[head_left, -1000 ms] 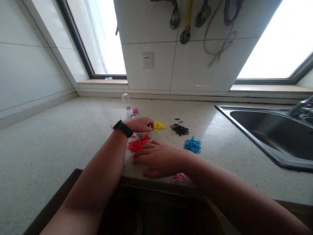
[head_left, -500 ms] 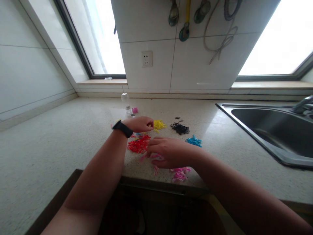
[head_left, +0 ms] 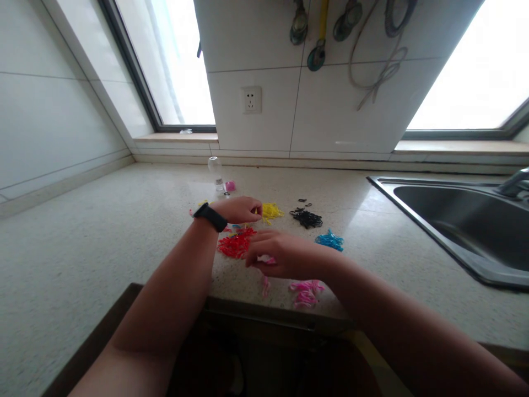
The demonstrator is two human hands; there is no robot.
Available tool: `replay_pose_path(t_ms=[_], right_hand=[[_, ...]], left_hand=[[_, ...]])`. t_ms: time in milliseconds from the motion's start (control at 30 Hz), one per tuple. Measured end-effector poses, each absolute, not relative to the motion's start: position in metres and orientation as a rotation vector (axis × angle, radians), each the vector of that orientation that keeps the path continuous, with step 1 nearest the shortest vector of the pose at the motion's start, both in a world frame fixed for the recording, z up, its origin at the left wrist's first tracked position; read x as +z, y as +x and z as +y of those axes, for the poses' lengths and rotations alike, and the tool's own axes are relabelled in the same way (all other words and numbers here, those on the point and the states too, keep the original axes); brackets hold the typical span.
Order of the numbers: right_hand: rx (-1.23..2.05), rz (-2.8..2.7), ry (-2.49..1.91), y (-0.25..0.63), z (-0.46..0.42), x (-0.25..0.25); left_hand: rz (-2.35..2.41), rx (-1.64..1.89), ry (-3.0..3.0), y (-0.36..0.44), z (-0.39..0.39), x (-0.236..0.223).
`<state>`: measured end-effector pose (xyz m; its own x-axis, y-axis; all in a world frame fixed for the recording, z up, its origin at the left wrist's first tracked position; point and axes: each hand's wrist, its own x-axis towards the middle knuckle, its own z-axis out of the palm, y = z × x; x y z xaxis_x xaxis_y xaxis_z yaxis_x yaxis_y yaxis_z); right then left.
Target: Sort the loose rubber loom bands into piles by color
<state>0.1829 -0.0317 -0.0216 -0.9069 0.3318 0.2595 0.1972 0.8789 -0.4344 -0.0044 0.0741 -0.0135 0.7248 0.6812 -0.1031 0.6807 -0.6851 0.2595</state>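
Note:
My left hand (head_left: 242, 209), with a dark watch on its wrist, is curled closed at the left edge of a pile of yellow elastic bands (head_left: 271, 211). What its fingers hold, if anything, is hidden. Nearer to me, my right hand (head_left: 285, 255) hovers low, thumb and fingertips pinched together. Pink elastic bands (head_left: 270, 260) show in the gap of its grip. A red pile of elastic bands (head_left: 235, 244) lies just left of these fingertips. More pink bands sit in a loose heap (head_left: 306, 295) by the counter edge, below the right wrist.
Black elastic bands (head_left: 308, 218) and blue ones (head_left: 329, 240) lie in piles to the right. At the back stand a clear bottle (head_left: 217, 175) and a small pink item (head_left: 230, 186). A steel sink (head_left: 413, 231) is set into the counter at the right.
My right fingertips have closed towards the thumb, and the pink bands that lay beside them no longer show there. My left hand keeps its place by the yellow pile. The view has shifted slightly.

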Motion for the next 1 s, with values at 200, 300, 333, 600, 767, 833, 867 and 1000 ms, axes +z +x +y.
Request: replay_pose_path(t_ms=[200, 300, 333, 600, 767, 833, 867, 1000], right_hand=[[0.867, -2.928, -0.783, 0.216, -0.026, -0.007], [0.765, -2.891, -0.83, 0.221, -0.024, -0.005], [0.749, -2.864, -0.806, 0.221, -0.023, -0.005], [0.714, -2.94, -0.449, 0.204, -0.034, -0.01], [0.601, -2.999, -0.465, 0.205, -0.033, -0.013], [0.531, -3.003, -0.55, 0.21, -0.031, -0.012], [0.506, -3.004, -0.595, 0.212, -0.03, -0.012], [0.495, -2.949, -0.688, 0.214, -0.027, -0.014]], left_hand=[[0.98, -0.07, 2.531, -0.004, 0.07, -0.012], [0.894, -0.125, 2.475, -0.003, 0.07, -0.014], [0.878, -0.146, 2.464, -0.002, 0.07, -0.015], [0.843, -0.273, 2.401, 0.004, 0.066, -0.016], [0.869, -0.314, 2.38, 0.003, 0.064, -0.014], [0.861, -0.319, 2.369, 0.002, 0.064, -0.014], [0.855, -0.323, 2.367, 0.001, 0.064, -0.014], [0.835, -0.318, 2.37, -0.001, 0.063, -0.011]])
